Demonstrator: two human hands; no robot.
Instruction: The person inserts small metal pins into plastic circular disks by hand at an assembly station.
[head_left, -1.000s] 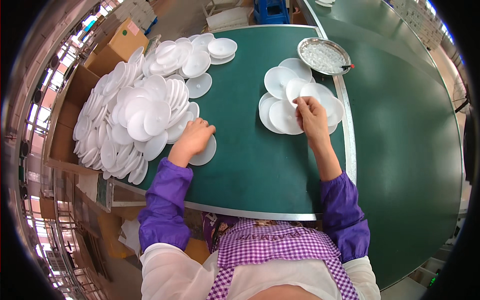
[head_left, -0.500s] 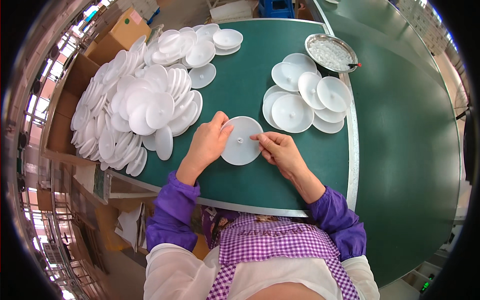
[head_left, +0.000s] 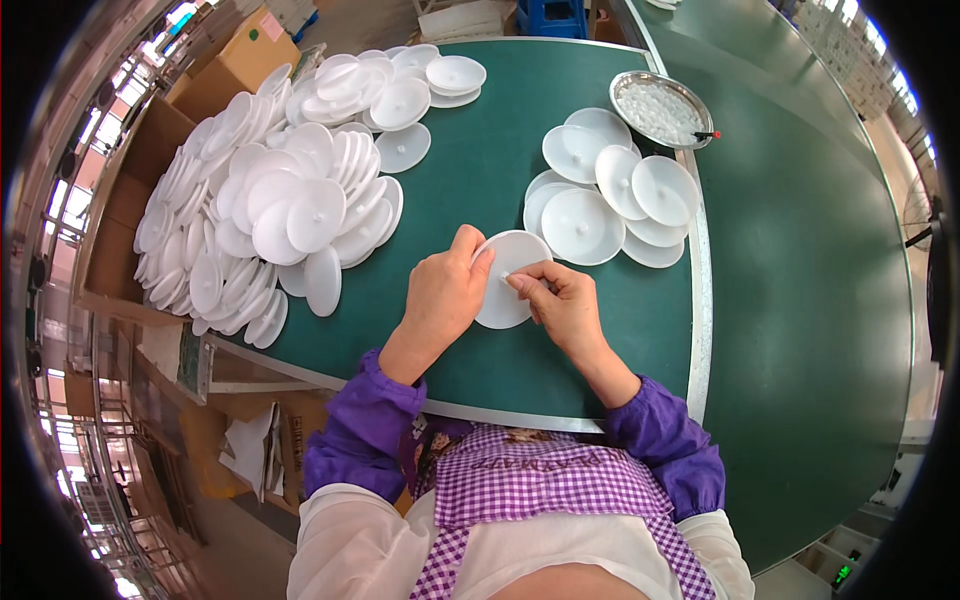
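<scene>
Over the near part of the green table, my left hand (head_left: 442, 295) grips a round white plastic disc (head_left: 503, 308) by its left edge, thumb on the face. The thumb and forefinger of my right hand (head_left: 566, 305) are pinched together at the disc's middle, on a small pale piece (head_left: 507, 278) mostly hidden by the fingertips. To the left lies a big heap of similar white discs (head_left: 275, 205), spilling from an open cardboard box (head_left: 110, 245). Farther right is a smaller group of discs (head_left: 583, 228), several overlapping, each with a small knob at its centre.
At the back right stands a round metal dish (head_left: 622, 80) of small whitish pieces (head_left: 658, 112), a red-tipped thing at its rim. A metal edge strip (head_left: 702, 300) divides the table from another green surface (head_left: 800, 300). Another cardboard box (head_left: 245, 62) and a blue stool (head_left: 552, 18) stand behind.
Both hands and the held disc have shifted slightly right in the picture. My right fingertips have moved from the disc's right side in to its centre.
</scene>
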